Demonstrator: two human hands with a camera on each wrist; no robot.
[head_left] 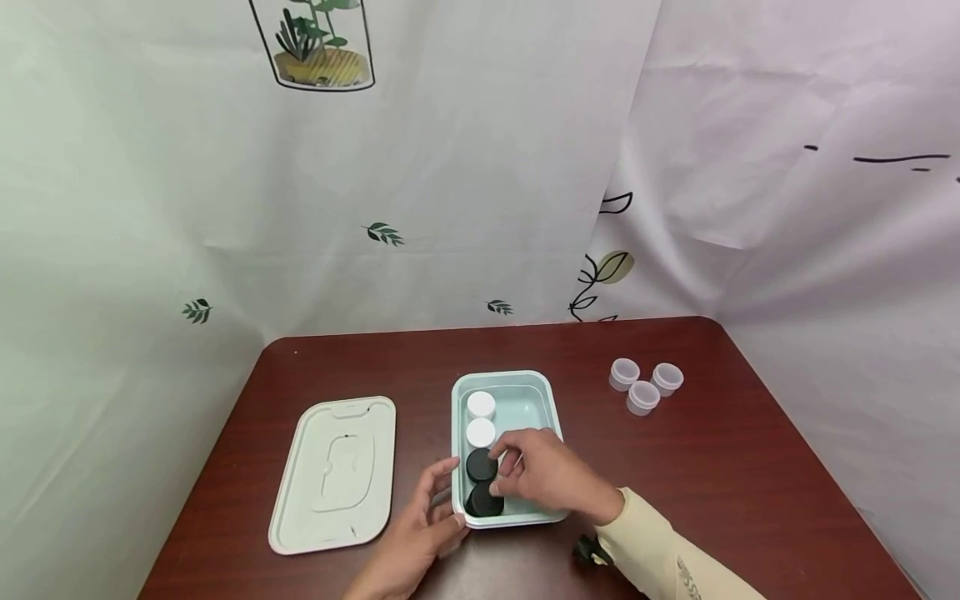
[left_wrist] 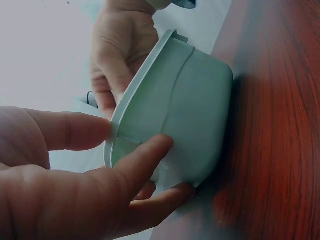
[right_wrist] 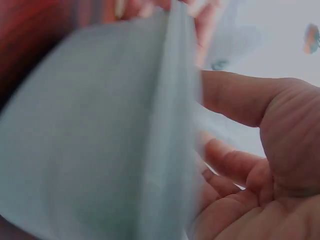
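Observation:
My left hand [head_left: 423, 529] holds the near left corner of the pale green tray [head_left: 551, 417], its thumb at the rim and fingers along the outer wall [left_wrist: 200, 110]. Inside the tray, a row down the left side has two white round-lidded containers [head_left: 481, 420], then an upper black one [head_left: 480, 464] and a lower black one [head_left: 484, 502]. Over the tray, my right hand [head_left: 543, 471] has thumb and index finger apart at the right edges of the black containers. The right wrist view shows the tray's blurred outer wall [right_wrist: 100, 130] hiding those fingertips.
A white rectangular lid [head_left: 330, 475] lies flat left of the tray. Three small translucent cups [head_left: 642, 397] stand together at the back right of the dark red table [head_left: 720, 467]. Patterned cloth [head_left: 465, 167] hangs behind the table and along its sides.

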